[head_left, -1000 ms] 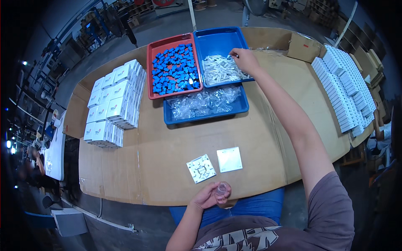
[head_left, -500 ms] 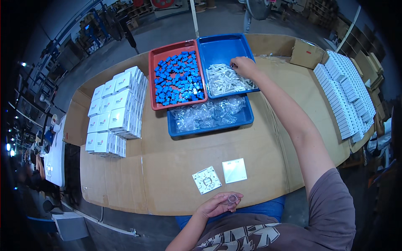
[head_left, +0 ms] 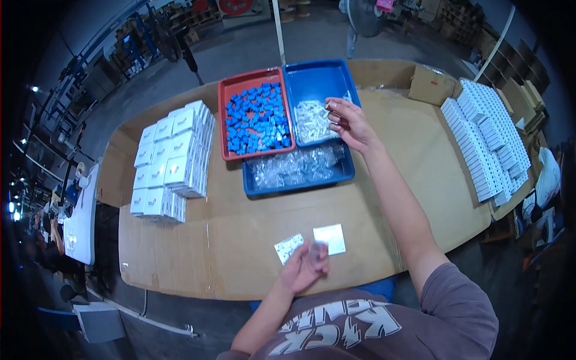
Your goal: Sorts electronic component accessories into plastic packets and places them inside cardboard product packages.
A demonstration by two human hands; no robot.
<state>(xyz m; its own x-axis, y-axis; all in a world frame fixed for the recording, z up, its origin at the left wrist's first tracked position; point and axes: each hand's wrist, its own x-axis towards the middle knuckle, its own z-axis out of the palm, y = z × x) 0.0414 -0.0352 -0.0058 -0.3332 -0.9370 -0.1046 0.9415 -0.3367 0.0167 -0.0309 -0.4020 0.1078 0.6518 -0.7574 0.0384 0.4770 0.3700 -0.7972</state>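
Observation:
My left hand [head_left: 299, 271] is closed around a small clear plastic piece [head_left: 317, 251], perhaps a little bag; its exact shape is blurred. Just beyond that hand lie a square white panel [head_left: 329, 238] and a white square plate with cut-outs [head_left: 287, 246], which my fingers partly cover. My right hand [head_left: 351, 124] is raised at the right side of a blue tray [head_left: 318, 75] of small white parts [head_left: 311, 120]. Its thumb and fingers are curled together, and whatever they pinch is too small to name.
Left of the blue tray stands a red tray [head_left: 226, 147] with many blue pieces [head_left: 257, 117]. Below both, another blue tray [head_left: 300, 188] contains clear plastic bags [head_left: 294, 167]. White boxes [head_left: 170, 159] are stacked at left, and rows of white stacked pieces [head_left: 489, 144] stand at right.
My right hand has lifted from the white parts and drawn back toward me. My left hand has moved forward with the clear plastic piece, now partly over the square plate. The view has shifted slightly.

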